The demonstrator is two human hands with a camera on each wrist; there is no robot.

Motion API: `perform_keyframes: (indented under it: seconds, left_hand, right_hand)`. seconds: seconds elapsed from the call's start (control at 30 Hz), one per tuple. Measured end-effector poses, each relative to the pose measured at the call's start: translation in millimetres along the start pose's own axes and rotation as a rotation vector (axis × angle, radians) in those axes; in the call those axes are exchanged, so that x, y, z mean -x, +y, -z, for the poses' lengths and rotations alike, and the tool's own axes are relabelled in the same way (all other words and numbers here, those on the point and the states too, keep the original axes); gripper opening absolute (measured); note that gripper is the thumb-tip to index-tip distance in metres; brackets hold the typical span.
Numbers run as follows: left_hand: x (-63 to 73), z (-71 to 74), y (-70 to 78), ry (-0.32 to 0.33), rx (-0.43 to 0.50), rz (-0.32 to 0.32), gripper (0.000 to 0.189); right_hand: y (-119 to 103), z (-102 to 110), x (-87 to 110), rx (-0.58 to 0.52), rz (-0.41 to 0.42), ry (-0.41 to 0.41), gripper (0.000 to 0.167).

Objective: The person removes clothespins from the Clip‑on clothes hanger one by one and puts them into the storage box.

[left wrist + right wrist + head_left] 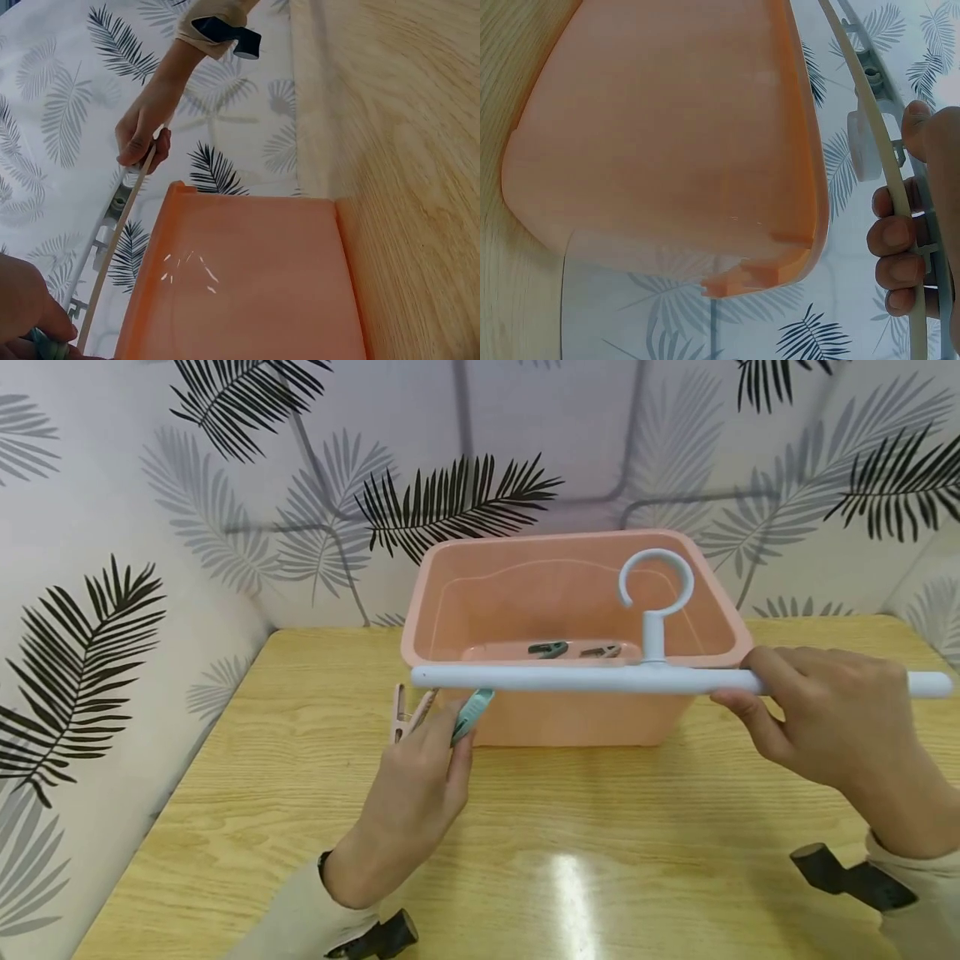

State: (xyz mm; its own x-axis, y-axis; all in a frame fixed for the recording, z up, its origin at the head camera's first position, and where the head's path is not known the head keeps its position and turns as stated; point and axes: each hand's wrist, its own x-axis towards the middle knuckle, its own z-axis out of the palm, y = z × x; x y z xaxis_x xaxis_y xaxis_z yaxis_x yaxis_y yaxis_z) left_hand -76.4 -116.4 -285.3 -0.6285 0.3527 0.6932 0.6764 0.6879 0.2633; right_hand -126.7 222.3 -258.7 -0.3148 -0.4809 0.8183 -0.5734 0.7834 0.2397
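My right hand (pixel 840 718) grips a pale blue clothes hanger (pixel 540 677) near its right end, fingers curled round the bar. Its round hook (pixel 688 581) points up, in front of the pink bin. My left hand (pixel 416 802) pinches a teal clothespin (pixel 472 714) just under the hanger's left part; whether the clothespin touches the bar I cannot tell. Beside the left fingers is a pale pink clothespin (pixel 405 718), partly hidden by the hand. In the left wrist view the teal clothespin (pixel 49 346) shows only at the lower corner, between thumb and fingers.
Behind the hanger, the pink bin (pixel 570 718) stands on the wooden table (pixel 300 810). A dark green clothespin (pixel 549 649) and a greyish one (pixel 602 651) lie inside it. A leaf-patterned wall covering (pixel 262 543) rises behind the table and at its left.
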Motion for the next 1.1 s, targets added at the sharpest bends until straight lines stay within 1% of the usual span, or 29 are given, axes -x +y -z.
perform_keyframes:
  seconds: [0.07, 0.2, 0.3, 0.47, 0.57, 0.67, 0.77, 0.87, 1.0, 1.1]
  left_hand:
    - [0.2, -0.3, -0.4, -0.006, -0.015, -0.005, 0.023]
    - [-0.5, 1.7, 0.8, -0.014, -0.040, 0.008, 0.018]
    - [-0.8, 4.7, 3.2, -0.042, -0.037, 0.037, 0.014]
    - [-1.4, 10.9, 8.2, -0.114, -0.032, 0.084, 0.011]
    - [-2.9, 15.7, 10.3, -0.130, -0.037, 0.109, 0.012]
    - [-3.5, 21.1, 10.9, -0.131, -0.048, 0.127, 0.015]
    - [-3.4, 26.4, 10.3, -0.114, -0.056, 0.119, 0.020]
    - [-3.8, 31.8, 9.5, -0.089, -0.060, 0.087, 0.026]
    - [-6.6, 39.1, 8.3, -0.071, -0.058, 0.047, 0.026]
    - [-9.0, 44.4, 7.1, -0.046, -0.052, 0.030, 0.027]
  right_hand:
    - [-0.7, -0.4, -1.4, 0.001, -0.002, 0.016, 0.064]
    - [-0.5, 0.5, -4.7, 0.013, -0.009, 0.044, 0.065]
    - [0.3, 2.3, -5.9, 0.024, -0.017, 0.053, 0.066]
    - [1.9, 6.3, -5.2, 0.033, -0.039, 0.053, 0.068]
    - [2.8, 7.5, -4.8, 0.036, -0.044, 0.054, 0.068]
    - [3.4, 7.1, -5.1, 0.034, -0.035, 0.050, 0.069]
    - [3.5, 5.6, -5.3, 0.024, -0.037, 0.058, 0.069]
    - [3.8, 4.6, -4.6, 0.020, -0.038, 0.057, 0.069]
    - [4.9, 4.3, -2.9, 0.025, -0.035, 0.041, 0.069]
    - [5.7, 4.5, -1.7, 0.030, -0.027, 0.024, 0.069]
